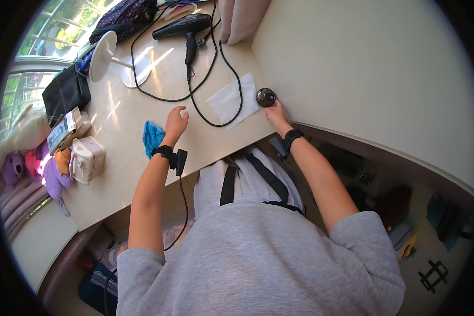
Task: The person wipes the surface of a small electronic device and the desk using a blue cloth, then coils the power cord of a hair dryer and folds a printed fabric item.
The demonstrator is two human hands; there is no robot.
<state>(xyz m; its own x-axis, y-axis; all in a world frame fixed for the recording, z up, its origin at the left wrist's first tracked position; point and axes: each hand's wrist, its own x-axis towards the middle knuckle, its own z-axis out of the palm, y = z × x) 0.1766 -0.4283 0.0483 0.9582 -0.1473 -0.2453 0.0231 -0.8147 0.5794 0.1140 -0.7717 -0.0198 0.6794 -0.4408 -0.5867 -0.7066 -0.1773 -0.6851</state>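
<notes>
My right hand [276,115] is at the table's right edge, its fingers around the near side of a dark brown round bottle [265,98] with a black cap, seen from above. The bottle stands beside a white sheet of paper or tissue [231,100], close to the cream side panel. Over the tabletop, my left hand [177,121] holds nothing, its fingers loosely curled and apart. Just left of that wrist lies a crumpled blue cloth [153,137]. The black cord [217,125] of a hair dryer [189,29] loops between my hands and crosses the white sheet.
A round white stand [102,57] is tipped on its side at the back left. Along the window side sit a black case [67,93], a pack of tissues [65,130], a small cream box [87,158] and a purple plush toy [57,173]. The cream panel [363,91] bounds the right.
</notes>
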